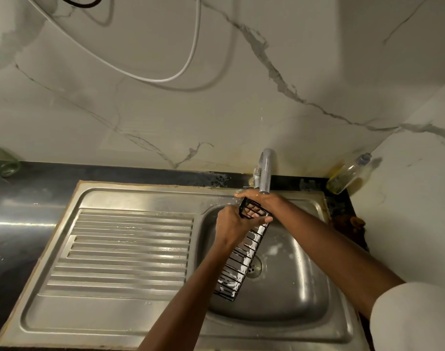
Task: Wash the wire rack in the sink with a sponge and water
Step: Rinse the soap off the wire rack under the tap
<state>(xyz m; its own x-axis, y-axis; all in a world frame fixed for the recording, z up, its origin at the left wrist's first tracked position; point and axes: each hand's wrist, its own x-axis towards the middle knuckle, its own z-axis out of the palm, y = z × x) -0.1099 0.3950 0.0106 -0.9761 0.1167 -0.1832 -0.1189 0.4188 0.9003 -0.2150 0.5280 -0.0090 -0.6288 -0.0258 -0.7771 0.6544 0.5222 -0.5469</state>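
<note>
Head view: soapy black wire rack [241, 259], steel sink [292, 287].

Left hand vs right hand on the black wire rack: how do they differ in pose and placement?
The left hand grips the black wire rack from the drainboard side, slightly below its top end; the right hand lies over the top end, directly under the chrome faucet. The left hand's fingers curl round the wires; the right hand's fingers show through the mesh, thumb along the edge. Both hold the soapy rack tilted over the steel sink.
</note>
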